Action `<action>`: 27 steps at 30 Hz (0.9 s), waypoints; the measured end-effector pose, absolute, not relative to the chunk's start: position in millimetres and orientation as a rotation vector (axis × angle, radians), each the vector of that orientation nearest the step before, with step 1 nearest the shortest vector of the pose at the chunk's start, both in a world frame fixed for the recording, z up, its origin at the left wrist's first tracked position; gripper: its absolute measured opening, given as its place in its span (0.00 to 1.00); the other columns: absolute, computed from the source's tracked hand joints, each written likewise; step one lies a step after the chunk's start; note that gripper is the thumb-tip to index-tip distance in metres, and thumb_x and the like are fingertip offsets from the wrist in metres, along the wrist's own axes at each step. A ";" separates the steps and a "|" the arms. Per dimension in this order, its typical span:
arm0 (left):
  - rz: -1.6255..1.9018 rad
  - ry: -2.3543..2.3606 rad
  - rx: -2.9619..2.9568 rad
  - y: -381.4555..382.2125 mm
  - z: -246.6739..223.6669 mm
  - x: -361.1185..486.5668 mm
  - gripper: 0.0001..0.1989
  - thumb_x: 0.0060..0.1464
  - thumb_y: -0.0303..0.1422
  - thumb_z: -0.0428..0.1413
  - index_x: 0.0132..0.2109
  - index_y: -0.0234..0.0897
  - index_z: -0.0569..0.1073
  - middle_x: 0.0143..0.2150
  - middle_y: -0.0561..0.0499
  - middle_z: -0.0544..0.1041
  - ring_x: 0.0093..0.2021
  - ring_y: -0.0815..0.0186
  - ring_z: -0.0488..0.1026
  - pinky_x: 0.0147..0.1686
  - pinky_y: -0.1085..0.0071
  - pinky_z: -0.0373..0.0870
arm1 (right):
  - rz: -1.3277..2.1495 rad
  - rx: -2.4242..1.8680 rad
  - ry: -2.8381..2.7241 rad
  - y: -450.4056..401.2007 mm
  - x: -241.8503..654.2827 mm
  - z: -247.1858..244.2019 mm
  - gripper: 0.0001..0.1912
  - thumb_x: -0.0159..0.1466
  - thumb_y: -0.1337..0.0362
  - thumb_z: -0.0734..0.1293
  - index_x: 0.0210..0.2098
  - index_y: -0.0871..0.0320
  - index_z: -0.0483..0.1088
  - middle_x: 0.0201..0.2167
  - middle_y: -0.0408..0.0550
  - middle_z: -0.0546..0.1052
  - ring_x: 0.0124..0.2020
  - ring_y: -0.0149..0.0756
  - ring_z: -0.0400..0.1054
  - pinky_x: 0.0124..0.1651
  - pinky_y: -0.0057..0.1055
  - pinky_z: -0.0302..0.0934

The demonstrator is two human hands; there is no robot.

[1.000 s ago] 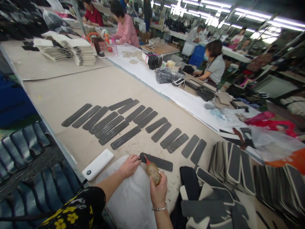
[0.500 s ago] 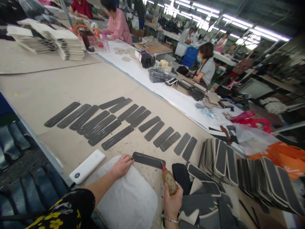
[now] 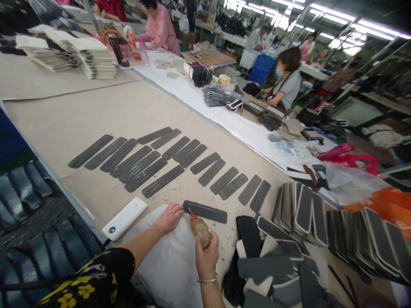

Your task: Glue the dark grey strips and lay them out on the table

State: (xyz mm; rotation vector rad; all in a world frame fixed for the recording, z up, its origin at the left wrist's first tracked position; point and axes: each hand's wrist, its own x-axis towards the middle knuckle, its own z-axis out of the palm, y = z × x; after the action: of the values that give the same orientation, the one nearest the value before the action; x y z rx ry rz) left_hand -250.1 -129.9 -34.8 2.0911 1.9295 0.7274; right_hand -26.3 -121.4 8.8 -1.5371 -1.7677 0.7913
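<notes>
A dark grey strip with rounded corners [image 3: 208, 212] lies flat in front of me, with a wet, shiny line along part of its edge. My left hand [image 3: 171, 219] grips the strip's left end between its fingertips. In my right hand [image 3: 207, 253] is a brown squeeze bottle of glue [image 3: 201, 233], its fingers wrapped around the body. The bottle's red nozzle tip touches or hovers just over the strip near its left end; I cannot tell which. Under my left forearm is a rounded whitish pad [image 3: 173, 261]. Farther up lie several shiny, coated dark strips [image 3: 163, 182].
A white power bank-like device [image 3: 125, 218] lies left of the pad. To the right stand stacks of dark, pale-edged pieces [image 3: 303, 209] and a loose heap of grey pieces [image 3: 269, 269]. Co-workers [image 3: 284, 81] sit beyond the table.
My right hand has moved the glue bottle leftward along the strip, from its right end to near its left end. My left hand keeps its place on the strip. The camera view has shifted slightly.
</notes>
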 end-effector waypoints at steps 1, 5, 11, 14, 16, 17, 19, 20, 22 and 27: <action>0.732 1.930 2.095 -129.8 -34.9 -250.3 0.13 0.61 0.26 0.45 0.46 0.36 0.74 0.46 0.43 0.73 0.49 0.59 0.66 0.53 0.59 0.66 | 0.777 -1.551 -1.764 -119.9 -23.1 7.5 0.24 0.58 0.51 0.65 0.47 0.60 0.64 0.43 0.58 0.72 0.44 0.45 0.68 0.46 0.41 0.64; 0.760 1.930 2.121 -130.2 -38.3 -251.2 0.13 0.60 0.25 0.45 0.45 0.34 0.74 0.46 0.42 0.72 0.49 0.59 0.65 0.51 0.59 0.67 | 0.663 -1.715 -1.672 -109.6 16.0 4.9 0.28 0.56 0.46 0.65 0.47 0.61 0.64 0.43 0.59 0.72 0.43 0.49 0.68 0.44 0.43 0.64; 0.781 1.931 2.132 -131.6 -40.1 -251.7 0.13 0.59 0.25 0.47 0.45 0.34 0.75 0.47 0.42 0.71 0.49 0.58 0.64 0.51 0.59 0.67 | 0.582 -1.947 -1.466 -102.7 67.8 12.6 0.35 0.51 0.41 0.67 0.47 0.61 0.64 0.40 0.58 0.72 0.40 0.49 0.68 0.42 0.42 0.65; 0.787 1.924 2.131 -132.0 -40.0 -252.5 0.13 0.58 0.24 0.47 0.44 0.36 0.75 0.47 0.43 0.71 0.50 0.58 0.64 0.52 0.58 0.66 | 0.633 -1.863 -1.495 -111.1 53.8 15.0 0.33 0.52 0.43 0.68 0.47 0.61 0.64 0.41 0.57 0.72 0.41 0.47 0.69 0.42 0.41 0.65; 0.789 1.911 2.131 -132.3 -40.1 -253.3 0.14 0.58 0.24 0.47 0.45 0.37 0.75 0.47 0.43 0.71 0.50 0.58 0.64 0.52 0.58 0.66 | 0.692 -1.767 -1.549 -119.0 31.8 14.4 0.30 0.53 0.46 0.68 0.47 0.61 0.64 0.41 0.56 0.73 0.40 0.46 0.69 0.42 0.40 0.65; 0.788 1.903 2.133 -132.4 -40.2 -253.7 0.14 0.58 0.25 0.47 0.45 0.37 0.75 0.47 0.43 0.71 0.50 0.58 0.64 0.52 0.58 0.66 | 0.737 -1.720 -1.574 -122.7 19.3 13.7 0.29 0.54 0.47 0.68 0.47 0.60 0.64 0.40 0.55 0.73 0.39 0.44 0.69 0.41 0.39 0.65; 0.779 1.893 2.136 -132.8 -39.9 -254.1 0.15 0.58 0.25 0.46 0.46 0.37 0.75 0.47 0.43 0.71 0.50 0.58 0.63 0.52 0.58 0.66 | 0.804 -1.631 -1.628 -128.4 -4.6 12.0 0.26 0.56 0.50 0.67 0.47 0.60 0.64 0.40 0.55 0.73 0.40 0.43 0.70 0.41 0.38 0.66; 0.774 1.891 2.137 -133.0 -39.6 -254.1 0.14 0.58 0.25 0.46 0.45 0.37 0.75 0.47 0.43 0.71 0.50 0.58 0.63 0.52 0.58 0.66 | 0.829 -1.590 -1.658 -130.1 -14.5 11.1 0.24 0.57 0.51 0.67 0.47 0.60 0.64 0.41 0.55 0.73 0.41 0.43 0.70 0.42 0.38 0.66; 0.769 1.892 2.136 -133.0 -38.8 -253.9 0.14 0.58 0.25 0.46 0.45 0.37 0.75 0.47 0.43 0.71 0.50 0.58 0.63 0.52 0.59 0.66 | 0.862 -1.526 -1.715 -131.2 -27.5 9.5 0.23 0.57 0.52 0.67 0.47 0.59 0.63 0.42 0.55 0.73 0.42 0.43 0.69 0.43 0.39 0.66; 0.780 1.894 2.144 -132.2 -38.5 -253.8 0.14 0.59 0.25 0.46 0.45 0.36 0.75 0.46 0.43 0.71 0.50 0.59 0.63 0.52 0.59 0.66 | 0.817 -1.576 -1.730 -125.1 -13.8 7.0 0.24 0.58 0.51 0.66 0.47 0.59 0.63 0.43 0.56 0.72 0.44 0.44 0.68 0.45 0.41 0.65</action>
State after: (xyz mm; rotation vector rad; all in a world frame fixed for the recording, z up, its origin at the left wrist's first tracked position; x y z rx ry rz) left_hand -253.8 -132.2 -38.5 2.1435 1.8941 0.7798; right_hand -13.8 -125.1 7.0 -1.5763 -1.7301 0.8175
